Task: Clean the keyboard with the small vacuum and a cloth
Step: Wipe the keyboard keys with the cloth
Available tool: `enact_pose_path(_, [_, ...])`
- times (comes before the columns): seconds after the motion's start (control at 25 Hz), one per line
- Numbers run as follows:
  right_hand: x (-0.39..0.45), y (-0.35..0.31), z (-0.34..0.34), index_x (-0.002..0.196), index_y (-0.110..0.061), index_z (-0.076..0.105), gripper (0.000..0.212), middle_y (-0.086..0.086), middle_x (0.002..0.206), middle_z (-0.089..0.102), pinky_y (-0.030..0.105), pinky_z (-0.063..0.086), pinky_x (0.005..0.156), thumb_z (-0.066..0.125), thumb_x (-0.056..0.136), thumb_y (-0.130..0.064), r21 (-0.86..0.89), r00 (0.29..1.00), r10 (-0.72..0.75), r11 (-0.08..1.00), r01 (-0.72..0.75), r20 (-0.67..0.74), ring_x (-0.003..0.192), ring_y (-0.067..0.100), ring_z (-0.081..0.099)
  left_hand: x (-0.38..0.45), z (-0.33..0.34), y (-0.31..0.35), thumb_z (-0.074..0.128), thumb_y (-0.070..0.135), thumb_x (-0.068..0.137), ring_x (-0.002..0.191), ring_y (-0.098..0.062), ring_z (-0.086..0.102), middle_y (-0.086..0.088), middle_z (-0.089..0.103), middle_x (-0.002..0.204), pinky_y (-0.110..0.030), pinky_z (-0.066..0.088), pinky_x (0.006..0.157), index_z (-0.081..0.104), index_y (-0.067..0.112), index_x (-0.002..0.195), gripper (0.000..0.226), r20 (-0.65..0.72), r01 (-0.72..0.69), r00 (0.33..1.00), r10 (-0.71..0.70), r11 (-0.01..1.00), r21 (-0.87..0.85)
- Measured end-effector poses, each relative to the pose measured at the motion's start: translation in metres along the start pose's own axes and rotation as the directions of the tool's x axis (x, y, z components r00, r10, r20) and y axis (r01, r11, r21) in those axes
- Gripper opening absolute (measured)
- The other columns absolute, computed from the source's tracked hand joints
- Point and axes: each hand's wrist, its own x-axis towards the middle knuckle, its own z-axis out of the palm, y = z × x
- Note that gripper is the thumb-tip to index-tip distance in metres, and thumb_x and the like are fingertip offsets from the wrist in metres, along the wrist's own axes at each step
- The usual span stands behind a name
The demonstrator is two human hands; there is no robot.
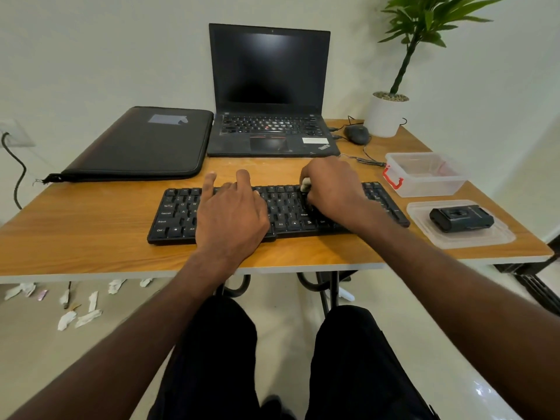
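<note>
Right hand point(331, 189) pinches a small white cloth point(305, 184) on the keyboard point(283, 212); left hand point(231, 210) lies flat, steadying it. Wipe row by row, lightly.

Home-office corner, wooden worktop point(91, 225) against plain wall, open laptop point(269, 95), potted plant point(391, 107), wall socket point(15, 131) at left edge
</note>
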Motion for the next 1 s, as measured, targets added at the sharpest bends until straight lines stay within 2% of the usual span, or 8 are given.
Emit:
enact_pose_path(0.24, [-0.003,-0.012,0.013,0.115,-0.023,0.078,0.029,0.001,0.112,0.076,0.034,0.055,0.088,0.075,0.088,-0.012,0.189,0.988,0.034,0.982,-0.006,-0.149,0.106,0.018,0.068,0.0,-0.001,-0.002,0.036,0.031,0.105,0.079,-0.019,0.067,0.003,0.063,0.073,-0.049,0.018,0.13,0.048,0.014,0.128,0.031,0.01,-0.021,1.0,0.021,1.0,-0.011])
enact_pose_path(0.4, [0.009,-0.056,0.022,0.108,-0.023,0.079,0.024,-0.001,0.103,0.077,0.036,0.058,0.085,0.074,0.087,-0.014,0.254,0.986,-0.09,0.959,0.124,-0.143,0.096,0.018,0.07,0.0,-0.004,0.0,0.041,0.025,0.103,0.088,-0.016,0.071,0.005,0.068,0.081,-0.047,0.015,0.132,0.026,0.009,0.157,0.058,0.035,0.015,0.999,-0.011,0.994,-0.104])
enact_pose_path(0.56, [0.018,-0.079,0.023,0.101,-0.023,0.08,0.017,-0.003,0.092,0.077,0.038,0.06,0.078,0.073,0.087,-0.016,0.314,0.978,-0.17,0.928,0.2,-0.122,0.081,0.014,0.068,-0.004,-0.02,-0.003,0.053,0.015,0.1,0.12,-0.02,0.067,-0.006,0.07,0.129,-0.049,0.021,0.131,0.02,0.01,0.163,0.071,-0.009,0.054,0.998,-0.058,0.967,-0.25])
enact_pose_path(0.68, [0.024,-0.07,0.017,0.099,-0.025,0.08,0.017,-0.004,0.097,0.076,0.039,0.06,0.079,0.078,0.084,-0.017,0.27,0.99,-0.098,0.955,0.122,-0.101,0.089,0.015,0.069,0.003,-0.046,-0.044,0.057,0.038,0.104,0.128,-0.021,0.063,-0.005,0.066,0.139,-0.05,0.023,0.129,0.034,0.015,0.157,0.062,-0.077,0.002,0.997,-0.016,0.985,-0.172])
enact_pose_path(0.76, [0.029,-0.068,0.016,0.101,-0.024,0.08,0.016,-0.001,0.099,0.075,0.037,0.059,0.075,0.078,0.086,-0.018,0.173,0.994,-0.053,0.982,0.069,-0.097,0.092,0.02,0.07,0.005,-0.059,-0.091,0.061,0.068,0.096,0.135,-0.027,0.056,-0.004,0.058,0.151,-0.053,0.03,0.125,0.029,0.02,0.159,0.085,0.087,0.088,0.994,-0.069,0.966,-0.244])
enact_pose_path(0.84, [0.028,-0.081,0.018,0.102,-0.02,0.08,0.014,0.002,0.096,0.076,0.034,0.055,0.07,0.075,0.089,-0.016,0.112,0.993,-0.07,0.99,0.081,-0.093,0.088,0.022,0.072,-0.004,-0.066,-0.126,0.065,0.093,0.072,0.143,-0.029,0.049,-0.001,0.042,0.166,-0.051,0.039,0.12,0.012,0.032,0.165,0.123,0.382,0.234,0.921,-0.078,0.894,-0.382])
enact_pose_path(0.92, [0.028,-0.1,0.022,0.101,-0.017,0.08,0.013,0.004,0.092,0.076,0.034,0.057,0.068,0.075,0.089,-0.013,0.096,0.989,-0.101,0.989,0.112,-0.106,0.084,0.023,0.072,-0.015,-0.065,-0.138,0.073,0.099,0.047,0.145,-0.021,0.046,0.005,0.033,0.17,-0.043,0.04,0.12,0.001,0.04,0.165,0.15,0.517,0.331,0.855,-0.046,0.815,-0.475])
enact_pose_path(1.0, [0.033,-0.117,0.027,0.101,-0.016,0.079,0.014,0.004,0.091,0.076,0.036,0.06,0.07,0.075,0.089,-0.013,0.123,0.984,-0.118,0.983,0.134,-0.131,0.083,0.023,0.072,-0.014,-0.059,-0.143,0.083,0.093,0.035,0.145,-0.015,0.043,0.007,0.033,0.169,-0.04,0.039,0.121,-0.003,0.043,0.164,0.163,0.52,0.348,0.853,-0.036,0.781,-0.518])
